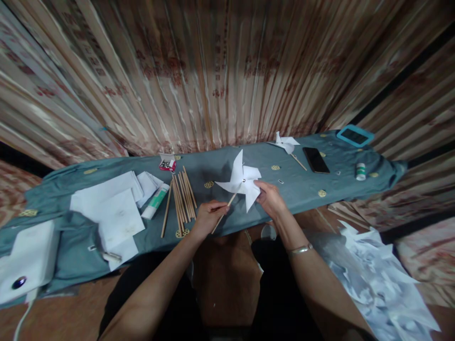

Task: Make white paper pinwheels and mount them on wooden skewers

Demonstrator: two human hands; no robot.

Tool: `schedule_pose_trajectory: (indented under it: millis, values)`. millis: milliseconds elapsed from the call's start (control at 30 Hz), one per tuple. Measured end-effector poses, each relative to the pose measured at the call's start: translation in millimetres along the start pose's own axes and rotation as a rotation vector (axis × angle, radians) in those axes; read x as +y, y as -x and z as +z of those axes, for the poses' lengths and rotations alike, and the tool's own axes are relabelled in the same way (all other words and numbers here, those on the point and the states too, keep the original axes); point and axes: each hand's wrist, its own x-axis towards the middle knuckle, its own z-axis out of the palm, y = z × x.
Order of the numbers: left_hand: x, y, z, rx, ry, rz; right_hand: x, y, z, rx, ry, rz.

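Note:
A white paper pinwheel point(242, 182) on a thin wooden stick point(223, 214) is held above the blue-grey cloth point(302, 184). My left hand point(208, 219) is closed around the stick's lower part. My right hand point(270, 199) pinches the pinwheel's lower right blade. A bundle of several wooden sticks point(182, 198) lies just left of my left hand.
Sheets of white paper point(113, 208) and a glue tube point(155, 201) lie at the left, a small red box of pins point(167, 164) behind them. A second pinwheel point(287, 143), a black phone point(315, 159), a small bottle point(360, 171) and a blue-framed device point(354, 136) sit at the right. Paper scraps point(377, 279) pile on the floor.

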Motion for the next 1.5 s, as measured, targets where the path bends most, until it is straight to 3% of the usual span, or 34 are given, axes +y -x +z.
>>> schedule_pose_trajectory:
  millis: [233,633,767,900,1067,1267,1500]
  values:
    - [2,0,5.1,0.037,0.084,-0.08,0,5,4,-0.003,-0.04,0.086]
    - [1,-1,9.1,0.061,0.126,-0.051,7,24,23,-0.074,-0.062,0.169]
    - [3,-2,7.6,0.078,0.099,-0.058,6,27,23,-0.078,0.145,0.088]
    - [7,-2,4.2,0.099,0.159,-0.105,-3,18,5,0.0,0.348,-0.026]
    - [12,1,4.5,0.05,0.216,-0.178,-12,2,-15,0.17,0.306,-0.307]
    - [15,4,9.3,-0.022,0.222,-0.233,-14,2,-10,-0.015,0.159,-0.096]
    - [14,1,12.1,0.006,0.211,-0.208,-14,8,-6,-0.033,0.029,0.007]
